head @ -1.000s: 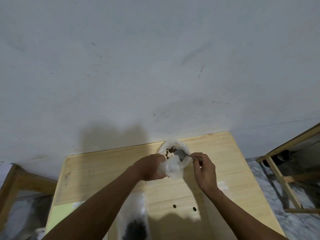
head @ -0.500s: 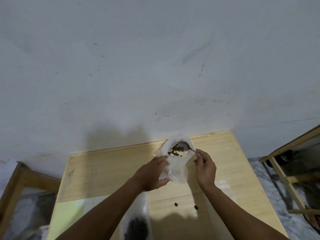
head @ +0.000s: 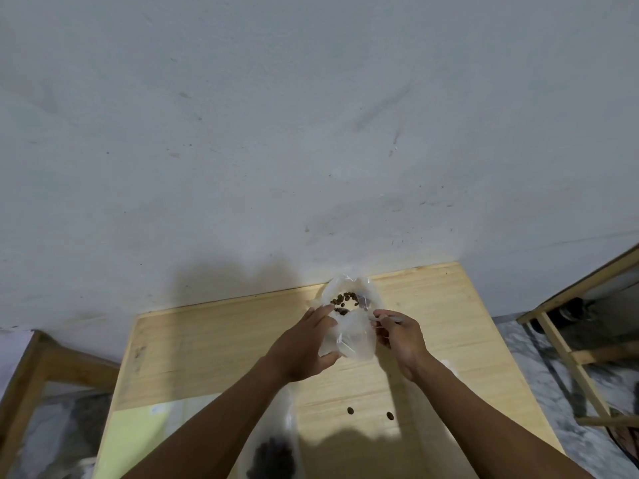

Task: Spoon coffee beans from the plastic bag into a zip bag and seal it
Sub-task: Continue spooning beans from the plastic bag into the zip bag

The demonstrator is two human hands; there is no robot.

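A clear zip bag (head: 356, 337) is held up over the far part of the wooden table (head: 214, 344), with brown coffee beans (head: 344, 299) showing in its upper end. My left hand (head: 304, 344) grips the bag's left side. My right hand (head: 401, 337) holds a thin metal spoon (head: 390, 318) at the bag's right edge; the spoon's bowl is hidden inside the plastic. A second plastic bag with dark coffee beans (head: 273, 458) lies at the near edge, partly under my left forearm.
Two loose beans (head: 350, 410) (head: 390, 415) lie on the table near me. A pale green sheet (head: 138, 430) covers the near left corner. A grey wall rises behind. Wooden frames stand at the left (head: 31, 371) and right (head: 567, 354) over a marble floor.
The zip bag has been lifted and tipped up, so the beans now sit at its far end. My right hand drew the spoon back toward the bag's edge.
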